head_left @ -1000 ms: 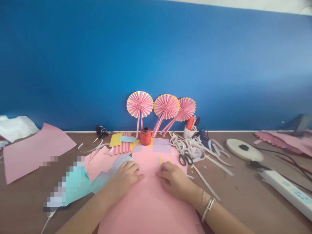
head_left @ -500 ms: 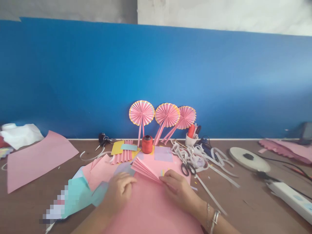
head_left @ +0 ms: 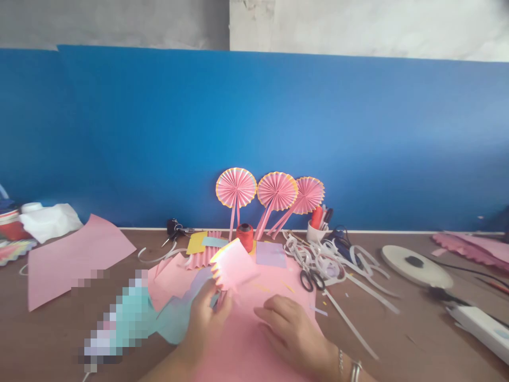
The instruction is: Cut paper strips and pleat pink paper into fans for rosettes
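Observation:
My left hand (head_left: 209, 313) pinches a pleated pink paper (head_left: 235, 267) by its lower left part. The paper is tilted up, with a wavy yellow edge on its left side, and part of it is blurred. Close by on the right, my right hand (head_left: 288, 323) hovers over or rests on a large pink sheet (head_left: 246, 353); its fingers are loosely bent and hold nothing that I can see. Behind the pleated paper stands a red thread spool (head_left: 245, 237). Black-handled scissors (head_left: 312, 279) lie beyond my right hand.
Three round pink paper fans (head_left: 236, 188) lean on the blue wall panel (head_left: 159, 132). White ribbon strips (head_left: 328, 260) tangle near a white cup (head_left: 317, 232) of tools. Pink and teal papers (head_left: 170, 281) lie left. At right are a round cream device (head_left: 417, 268) and a power strip (head_left: 483, 326).
The pleated paper has gone from lying at my right hand to being lifted and turned in my left hand. My right hand has let go of it. The view has shifted slightly.

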`<state>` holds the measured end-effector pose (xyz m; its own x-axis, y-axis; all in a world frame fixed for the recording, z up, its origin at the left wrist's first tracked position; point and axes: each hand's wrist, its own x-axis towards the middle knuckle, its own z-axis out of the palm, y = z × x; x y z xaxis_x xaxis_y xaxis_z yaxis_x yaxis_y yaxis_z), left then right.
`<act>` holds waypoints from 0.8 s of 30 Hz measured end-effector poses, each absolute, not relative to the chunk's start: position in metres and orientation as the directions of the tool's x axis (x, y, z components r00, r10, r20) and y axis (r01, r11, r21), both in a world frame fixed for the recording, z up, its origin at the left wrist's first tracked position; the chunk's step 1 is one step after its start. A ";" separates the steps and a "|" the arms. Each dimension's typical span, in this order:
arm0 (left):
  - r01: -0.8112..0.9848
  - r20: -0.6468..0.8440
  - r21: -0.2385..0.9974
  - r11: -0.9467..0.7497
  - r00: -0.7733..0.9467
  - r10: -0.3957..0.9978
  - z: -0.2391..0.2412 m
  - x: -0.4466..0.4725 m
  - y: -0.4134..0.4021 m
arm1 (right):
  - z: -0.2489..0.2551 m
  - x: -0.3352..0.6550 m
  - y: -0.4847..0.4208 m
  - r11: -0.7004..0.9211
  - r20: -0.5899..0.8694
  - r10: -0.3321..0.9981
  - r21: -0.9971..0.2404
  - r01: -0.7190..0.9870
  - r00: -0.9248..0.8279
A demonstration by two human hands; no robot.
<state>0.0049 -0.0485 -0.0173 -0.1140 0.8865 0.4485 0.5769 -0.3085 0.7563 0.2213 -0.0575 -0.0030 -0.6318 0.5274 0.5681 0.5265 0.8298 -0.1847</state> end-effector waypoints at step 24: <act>0.711 0.237 0.443 -0.546 0.494 0.836 -0.016 -0.009 -0.054 | -0.007 0.232 -0.042 0.666 0.259 0.739 -0.424 0.614 -0.622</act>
